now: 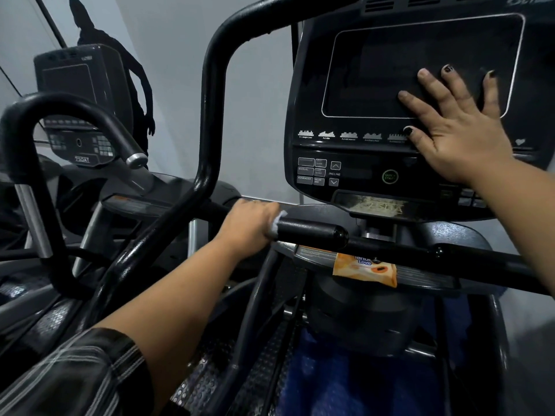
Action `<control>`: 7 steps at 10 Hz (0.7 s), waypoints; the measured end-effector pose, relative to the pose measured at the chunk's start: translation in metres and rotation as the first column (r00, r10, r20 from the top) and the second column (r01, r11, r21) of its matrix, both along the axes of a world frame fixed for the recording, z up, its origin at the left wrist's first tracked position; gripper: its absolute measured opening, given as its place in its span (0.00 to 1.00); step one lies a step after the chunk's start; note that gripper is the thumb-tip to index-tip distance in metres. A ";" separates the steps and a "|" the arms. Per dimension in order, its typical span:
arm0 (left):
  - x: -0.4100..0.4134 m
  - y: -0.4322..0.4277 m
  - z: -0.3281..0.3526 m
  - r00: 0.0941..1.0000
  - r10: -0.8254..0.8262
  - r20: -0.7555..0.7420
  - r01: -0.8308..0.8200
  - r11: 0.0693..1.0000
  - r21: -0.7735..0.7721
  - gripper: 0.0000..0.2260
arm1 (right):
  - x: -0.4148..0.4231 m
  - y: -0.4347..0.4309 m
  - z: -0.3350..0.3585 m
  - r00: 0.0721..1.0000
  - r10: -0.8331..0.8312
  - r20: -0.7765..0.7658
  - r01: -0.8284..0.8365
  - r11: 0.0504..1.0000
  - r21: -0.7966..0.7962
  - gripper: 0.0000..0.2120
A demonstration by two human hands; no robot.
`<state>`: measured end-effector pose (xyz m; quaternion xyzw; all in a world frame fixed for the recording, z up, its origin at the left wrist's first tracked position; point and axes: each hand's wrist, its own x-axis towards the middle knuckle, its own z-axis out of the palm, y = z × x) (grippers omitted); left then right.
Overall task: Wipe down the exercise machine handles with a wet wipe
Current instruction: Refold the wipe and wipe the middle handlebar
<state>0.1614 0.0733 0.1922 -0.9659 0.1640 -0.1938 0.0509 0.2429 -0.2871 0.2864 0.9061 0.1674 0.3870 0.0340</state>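
In the middle of the frame the left hand (250, 225) has its grip closed round the short black horizontal handle (312, 232) of the exercise machine. The crumpled white wet wipe (277, 223) is trapped between palm and bar. Only a small fold of it shows at the thumb side, and the rest is hidden inside the fist. The handle's glossy rounded end, to the right of the hand, is bare.

The main risk, as I judge it, is uneven cleaning. Bunched this small, the wipe may touch only a narrow strip while bare skin rubs the rest, and it could roll out of the fist on a stroke toward the end cap.

In the upper right, the right hand (459, 136) lies flat with fingers spread on the dark glass screen of the black console (345, 85), holding nothing. Its thumb tip sits on the row of programme icons, and the round green quick-start button (389, 176) is just below and left of the palm. Weight leaned through that hand could trigger a key and set the machine moving.

The orange wet-wipe packet (365, 270) rests on the grey ledge just beneath the handle. A long sweep or a dropped forearm could knock it to the floor. The long black bar (480, 259) at the right looks unwiped, though I cannot tell.
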 end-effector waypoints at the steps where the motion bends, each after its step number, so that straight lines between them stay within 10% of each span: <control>1: 0.004 0.014 -0.006 0.995 0.083 0.054 -0.086 0.995 0.059 0.11 | 0.000 0.000 0.000 1.000 0.003 -0.003 -0.003 1.000 -0.002 0.28; 7: 0.001 -0.117 0.047 0.782 -0.069 -0.619 0.066 0.997 -0.028 0.20 | -0.002 0.002 0.001 1.000 -0.015 -0.015 0.015 1.000 -0.018 0.28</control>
